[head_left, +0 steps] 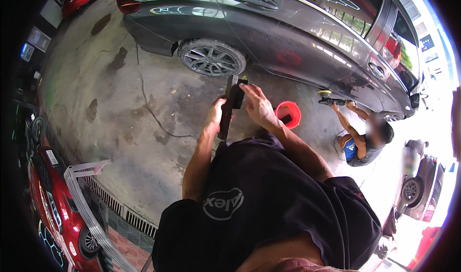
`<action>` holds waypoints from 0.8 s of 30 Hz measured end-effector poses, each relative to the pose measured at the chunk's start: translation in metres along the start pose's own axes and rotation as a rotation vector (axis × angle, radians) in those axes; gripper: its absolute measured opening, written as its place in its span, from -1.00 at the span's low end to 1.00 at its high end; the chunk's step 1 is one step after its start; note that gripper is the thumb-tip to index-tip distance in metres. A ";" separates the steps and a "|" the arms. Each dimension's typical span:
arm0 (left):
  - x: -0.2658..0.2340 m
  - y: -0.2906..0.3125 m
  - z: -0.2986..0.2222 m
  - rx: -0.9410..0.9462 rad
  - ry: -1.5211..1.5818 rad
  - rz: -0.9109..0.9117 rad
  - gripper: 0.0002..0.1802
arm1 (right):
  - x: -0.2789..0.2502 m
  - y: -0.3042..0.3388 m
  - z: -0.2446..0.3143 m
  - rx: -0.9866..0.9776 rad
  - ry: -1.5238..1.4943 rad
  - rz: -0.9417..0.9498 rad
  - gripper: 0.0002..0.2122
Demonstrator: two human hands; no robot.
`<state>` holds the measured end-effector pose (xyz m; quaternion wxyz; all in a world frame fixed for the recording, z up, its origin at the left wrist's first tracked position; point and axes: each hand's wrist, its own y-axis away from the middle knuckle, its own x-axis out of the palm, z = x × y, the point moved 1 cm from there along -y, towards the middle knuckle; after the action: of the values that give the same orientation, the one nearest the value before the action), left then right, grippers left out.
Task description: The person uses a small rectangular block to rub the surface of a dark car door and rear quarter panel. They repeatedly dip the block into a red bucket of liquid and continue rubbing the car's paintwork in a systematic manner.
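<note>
The long dark bar (pixel 225 116) is in the left hand (pixel 214 116), its fingers wrapped round the bar from the left. A black block (pixel 239 98) lies against the bar's right side, just left of the right hand (pixel 259 106); whether the two are joined I cannot tell. The right hand has its fingers stretched out to the block, and whether they pinch it or merely touch it I cannot tell. The block could drop if it is loose and those fingertips slip, and the bar could tip if the left hand's grip slackens. Beyond both hands is the grey car's wheel (pixel 211 61); a careless swing forward might knock it. Just right of the right hand, a red bucket (pixel 294 117) stands on the floor (pixel 182 104), where a stray step could upset it
</note>
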<state>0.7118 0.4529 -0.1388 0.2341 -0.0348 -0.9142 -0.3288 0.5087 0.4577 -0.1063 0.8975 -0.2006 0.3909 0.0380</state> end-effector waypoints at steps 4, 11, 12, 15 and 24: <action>-0.029 0.005 -0.002 0.032 0.118 -0.016 -0.61 | 0.026 -0.007 0.011 -0.022 0.101 0.118 -0.42; -0.059 0.006 -0.010 0.141 0.192 -0.003 -0.53 | 0.054 -0.039 0.016 -0.192 0.122 0.062 -0.68; -0.055 0.011 -0.017 0.123 0.212 -0.015 -0.49 | 0.060 -0.044 0.012 -0.217 0.095 0.066 -0.70; -0.061 0.010 -0.033 0.113 0.256 -0.068 -0.40 | 0.089 -0.069 -0.001 -0.048 -0.198 0.003 -0.89; -0.069 -0.034 -0.087 0.484 -0.116 -0.433 -0.54 | 0.131 -0.171 -0.034 0.488 -0.447 0.287 -0.78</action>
<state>0.8012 0.3786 -0.1313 0.1079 0.1983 -0.9638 -0.1416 0.6145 0.2764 -0.1644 0.9678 0.0897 0.2067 0.1122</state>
